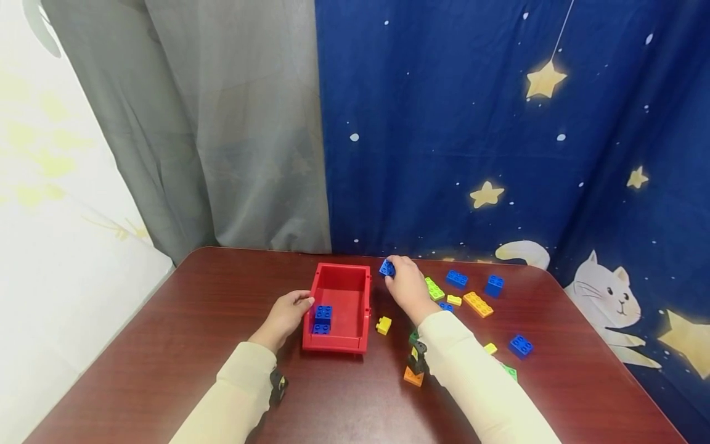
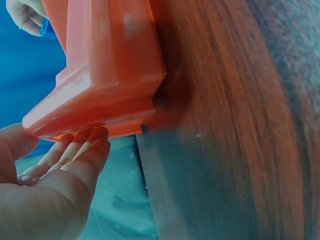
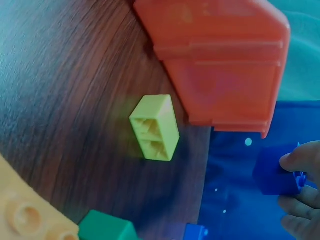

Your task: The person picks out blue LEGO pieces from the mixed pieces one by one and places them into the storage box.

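Blue plastic: from here I judge this brick (image 1: 386, 268) light, stiff, best held by its flat sides; right hand (image 1: 409, 288) pinches it, left hand (image 1: 285, 317) grips the red bin (image 1: 335, 344).

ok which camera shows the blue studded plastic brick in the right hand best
The right wrist view: the blue studded plastic brick looks largest there, though the right hand covers part. The head view shows it small, studs visible, partly hidden by that hand. The left wrist view shows only a blue sliver of it.
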The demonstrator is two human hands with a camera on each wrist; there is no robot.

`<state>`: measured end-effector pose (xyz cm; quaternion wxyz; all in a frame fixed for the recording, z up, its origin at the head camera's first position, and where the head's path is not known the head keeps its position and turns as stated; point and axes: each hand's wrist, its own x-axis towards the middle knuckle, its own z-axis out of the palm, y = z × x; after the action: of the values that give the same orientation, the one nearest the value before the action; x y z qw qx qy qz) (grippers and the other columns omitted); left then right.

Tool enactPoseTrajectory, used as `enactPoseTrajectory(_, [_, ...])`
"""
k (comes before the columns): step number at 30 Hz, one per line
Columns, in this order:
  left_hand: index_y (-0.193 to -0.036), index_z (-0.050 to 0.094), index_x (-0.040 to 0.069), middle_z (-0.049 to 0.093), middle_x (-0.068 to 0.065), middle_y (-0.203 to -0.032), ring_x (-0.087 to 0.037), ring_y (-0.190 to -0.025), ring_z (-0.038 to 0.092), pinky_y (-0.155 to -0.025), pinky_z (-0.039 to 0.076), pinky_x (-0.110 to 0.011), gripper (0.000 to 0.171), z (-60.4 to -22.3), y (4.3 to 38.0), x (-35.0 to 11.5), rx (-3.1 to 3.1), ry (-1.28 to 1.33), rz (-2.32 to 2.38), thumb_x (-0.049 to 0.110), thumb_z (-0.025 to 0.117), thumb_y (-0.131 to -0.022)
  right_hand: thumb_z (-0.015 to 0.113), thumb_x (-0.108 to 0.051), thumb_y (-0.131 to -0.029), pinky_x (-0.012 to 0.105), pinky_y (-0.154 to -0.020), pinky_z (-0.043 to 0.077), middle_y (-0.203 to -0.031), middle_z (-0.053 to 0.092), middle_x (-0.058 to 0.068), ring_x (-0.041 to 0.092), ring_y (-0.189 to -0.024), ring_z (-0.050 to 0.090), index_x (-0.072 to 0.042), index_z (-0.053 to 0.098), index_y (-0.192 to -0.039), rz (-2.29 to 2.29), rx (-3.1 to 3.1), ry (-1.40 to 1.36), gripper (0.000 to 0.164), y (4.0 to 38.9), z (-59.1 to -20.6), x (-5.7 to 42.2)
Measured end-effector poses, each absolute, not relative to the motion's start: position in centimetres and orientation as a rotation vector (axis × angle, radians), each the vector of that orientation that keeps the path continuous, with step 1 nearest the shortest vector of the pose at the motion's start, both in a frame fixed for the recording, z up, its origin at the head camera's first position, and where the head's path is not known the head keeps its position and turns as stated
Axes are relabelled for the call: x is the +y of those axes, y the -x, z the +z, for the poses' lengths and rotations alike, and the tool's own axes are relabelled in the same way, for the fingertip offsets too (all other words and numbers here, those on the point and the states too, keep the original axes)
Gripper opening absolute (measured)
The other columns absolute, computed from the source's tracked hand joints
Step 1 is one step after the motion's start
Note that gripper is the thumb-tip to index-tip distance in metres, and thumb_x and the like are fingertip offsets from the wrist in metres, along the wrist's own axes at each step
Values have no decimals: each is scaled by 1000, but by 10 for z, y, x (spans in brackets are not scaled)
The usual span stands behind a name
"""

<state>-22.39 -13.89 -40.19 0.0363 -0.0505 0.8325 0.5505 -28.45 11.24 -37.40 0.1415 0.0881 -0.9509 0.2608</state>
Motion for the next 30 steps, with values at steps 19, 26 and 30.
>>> enactPoseTrajectory(19, [-137, 47, -2, 53, -26, -134, -41, -123, 51, -100, 43, -54, 43, -404, 224, -139, 2559, 158, 1704, 19, 51, -100, 72, -15, -87, 46, -96, 49, -127, 60, 13, 30, -118, 58, -8, 58, -131, 788, -2669, -364, 47, 264, -356, 91])
enactPoseTrajectory(26, [-137, 48, -1, 53, -25, -134, -41, -123, 51, -100, 44, -53, 43, -402, 224, -139, 2563, 165, 1699, 19, 51, -100, 73, -15, -86, 44, -93, 52, -126, 60, 11, 28, -116, 59, -9, 58, -130, 812, -2659, -427, 47, 256, -350, 78])
enactPoseTrajectory(30, [-138, 48, -1, 53, -25, -134, -41, -123, 51, -100, 44, -54, 43, -402, 224, -138, 2558, 163, 1703, 19, 51, -100, 73, -15, -86, 43, -92, 53, -124, 61, 10, 27, -114, 60, -9, 59, -129, 813, -2654, -465, 45, 253, -350, 72])
